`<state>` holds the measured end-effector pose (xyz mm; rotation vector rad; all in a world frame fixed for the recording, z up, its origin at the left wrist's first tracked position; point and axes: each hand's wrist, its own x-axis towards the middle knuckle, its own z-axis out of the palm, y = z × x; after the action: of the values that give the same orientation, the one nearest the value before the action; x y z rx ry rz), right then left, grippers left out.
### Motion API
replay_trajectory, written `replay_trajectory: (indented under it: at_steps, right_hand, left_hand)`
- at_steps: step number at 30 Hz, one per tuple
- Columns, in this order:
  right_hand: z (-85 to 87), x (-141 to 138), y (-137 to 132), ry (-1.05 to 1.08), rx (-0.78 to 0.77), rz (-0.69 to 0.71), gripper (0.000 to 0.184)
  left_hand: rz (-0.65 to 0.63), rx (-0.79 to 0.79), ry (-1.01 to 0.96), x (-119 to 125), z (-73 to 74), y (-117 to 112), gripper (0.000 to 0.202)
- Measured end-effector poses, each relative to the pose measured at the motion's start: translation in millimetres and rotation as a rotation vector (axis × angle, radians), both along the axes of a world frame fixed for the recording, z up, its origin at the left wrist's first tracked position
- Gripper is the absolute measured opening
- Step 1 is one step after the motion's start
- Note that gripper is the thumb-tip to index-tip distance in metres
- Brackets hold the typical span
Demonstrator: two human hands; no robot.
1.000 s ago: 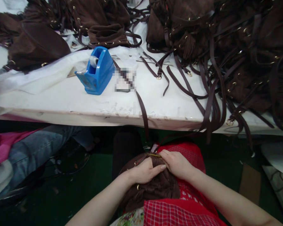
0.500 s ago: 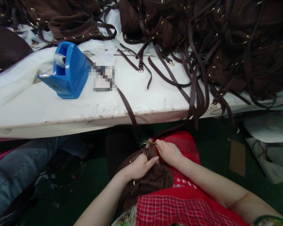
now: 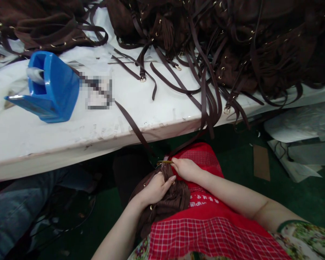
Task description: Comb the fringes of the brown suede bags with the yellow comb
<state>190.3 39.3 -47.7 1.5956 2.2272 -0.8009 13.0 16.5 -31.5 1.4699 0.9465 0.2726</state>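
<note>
A dark brown soft bag (image 3: 162,209) with gold-coloured eyelets lies gathered in my lap, against a red apron. My left hand (image 3: 155,187) is closed around its gathered upper part, thumb on top. In the fingers of my right hand (image 3: 185,169) is a thin brass-coloured tool (image 3: 165,162), pointing left across the top of the bag. Its exact kind is too small to make out. A dark strap (image 3: 132,124) runs from the table edge down toward the bag, and its lower end is lost in shadow.
A blue tape dispenser (image 3: 54,88) stands on the white table (image 3: 97,126) at left. Several brown bags (image 3: 233,54) with buckled straps are heaped along the back and right. A person's jeans-clad leg (image 3: 21,213) is at lower left. A cardboard piece (image 3: 261,162) lies on the floor at right.
The view has swung right, so the table things appear farther left. The brass-coloured tool now lies more level in my right hand. My left hand keeps its hold on the bag.
</note>
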Motion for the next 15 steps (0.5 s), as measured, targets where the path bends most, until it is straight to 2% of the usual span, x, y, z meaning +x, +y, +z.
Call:
replay_trajectory:
  at_steps: [4,8,12,15]
  right_hand:
    - [-7.7,-0.2,-3.6,0.013,-0.042,-0.026,0.029]
    - [-19.8,3.9,-7.7,0.009,-0.034,-0.064,0.03]
    - [-32.0,20.9,-4.6,-0.122,0.017,-0.198,0.03]
    - [-32.7,37.2,0.6,-0.113,0.034,-0.256,0.033]
  left_hand:
    - [-0.019,-0.009,0.005,0.0,-5.5,-0.9,0.038]
    - [-0.055,0.047,0.002,3.8,0.6,-1.8,0.032]
    - [-0.195,0.136,0.02,8.1,6.8,-7.4,0.02]
    - [-0.158,0.075,0.055,5.0,5.9,-8.1,0.02]
